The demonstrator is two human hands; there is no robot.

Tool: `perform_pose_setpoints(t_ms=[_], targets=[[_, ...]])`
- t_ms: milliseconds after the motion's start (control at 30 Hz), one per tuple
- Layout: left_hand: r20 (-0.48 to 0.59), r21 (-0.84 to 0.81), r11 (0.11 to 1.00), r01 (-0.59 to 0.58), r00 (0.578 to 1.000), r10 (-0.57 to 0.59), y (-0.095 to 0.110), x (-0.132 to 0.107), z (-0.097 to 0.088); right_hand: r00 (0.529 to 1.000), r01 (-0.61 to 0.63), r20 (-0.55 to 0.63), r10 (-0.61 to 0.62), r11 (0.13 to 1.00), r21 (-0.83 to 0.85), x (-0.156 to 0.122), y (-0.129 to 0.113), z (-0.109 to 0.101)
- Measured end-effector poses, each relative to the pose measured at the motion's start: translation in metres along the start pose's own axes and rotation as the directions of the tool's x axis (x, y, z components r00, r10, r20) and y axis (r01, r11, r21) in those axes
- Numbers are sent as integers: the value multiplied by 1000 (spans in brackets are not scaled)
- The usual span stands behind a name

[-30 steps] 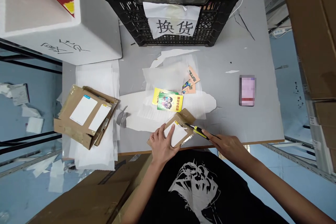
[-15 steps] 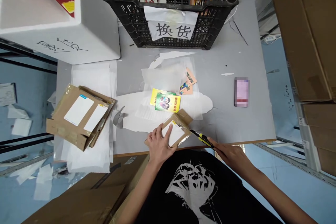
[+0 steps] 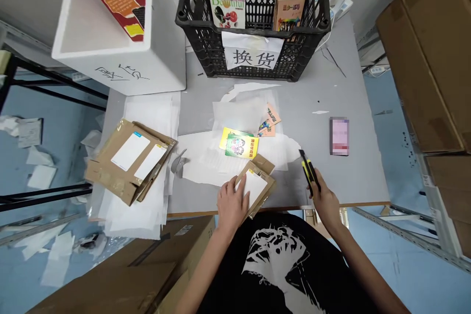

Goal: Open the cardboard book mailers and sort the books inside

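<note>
My left hand (image 3: 232, 206) grips a small cardboard package (image 3: 256, 187) with a white label, near the table's front edge. Its thumb lies over the label, and a flap stands out at the package's far end. In my right hand (image 3: 326, 204) is a yellow and black box cutter (image 3: 310, 171), held apart from the package with its tip pointing away from me. Just beyond the package lie small green and yellow booklets (image 3: 241, 145). Some orange booklets (image 3: 270, 115) lie partly under a translucent sheet (image 3: 237, 114).
Flattened cardboard mailers (image 3: 119, 169) rest on white sheets at the left. A black crate (image 3: 202, 51) with books and a white foam box (image 3: 167, 59) stand at the back. A phone (image 3: 339, 136) lies at the right, near stacked cartons (image 3: 423, 83).
My right hand has drawn the box cutter away from the package, rightward and farther up the table, and its tip has turned upward. My left hand stays on the package. The view has shifted.
</note>
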State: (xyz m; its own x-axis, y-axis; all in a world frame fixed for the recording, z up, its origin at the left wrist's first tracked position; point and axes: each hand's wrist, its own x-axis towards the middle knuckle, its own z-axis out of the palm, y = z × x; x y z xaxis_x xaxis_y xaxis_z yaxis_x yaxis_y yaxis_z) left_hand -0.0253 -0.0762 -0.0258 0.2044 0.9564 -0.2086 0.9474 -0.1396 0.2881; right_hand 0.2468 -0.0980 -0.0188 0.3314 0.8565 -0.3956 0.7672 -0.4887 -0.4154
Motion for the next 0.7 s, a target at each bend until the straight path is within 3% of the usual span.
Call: perform_pose_setpoints(t_ms=[100, 167, 267, 333, 433, 533, 633, 700], targets=[[38, -38, 999, -1, 999, 2, -7, 0, -4, 996, -7, -88, -21, 954, -300, 26, 21, 32], [68, -33, 999, 20, 997, -18, -11, 2, -5, 992, 53, -74, -97, 887, -458, 38, 27, 54], [86, 10, 999, 50, 995, -51, -14, 5, -2, 988, 74, -68, -140, 808, -584, 46, 25, 78], [65, 48, 998, 29, 997, -32, -14, 5, 1, 990, 40, -84, -111, 807, -589, 46, 21, 87], [30, 100, 994, -36, 999, 33, -11, 3, 5, 992, 6, -112, -65, 886, -463, 44, 13, 88], [35, 126, 990, -64, 998, 60, -6, 1, 9, 992, 61, -105, -73, 991, -116, 36, -4, 82], [38, 112, 992, -64, 997, 60, -3, 1, 14, 990, 121, 36, -138, 945, 302, 23, -33, 80], [23, 93, 994, -60, 998, 58, -4, 1, 17, 980, 118, 97, -173, 900, 420, 15, -53, 85]])
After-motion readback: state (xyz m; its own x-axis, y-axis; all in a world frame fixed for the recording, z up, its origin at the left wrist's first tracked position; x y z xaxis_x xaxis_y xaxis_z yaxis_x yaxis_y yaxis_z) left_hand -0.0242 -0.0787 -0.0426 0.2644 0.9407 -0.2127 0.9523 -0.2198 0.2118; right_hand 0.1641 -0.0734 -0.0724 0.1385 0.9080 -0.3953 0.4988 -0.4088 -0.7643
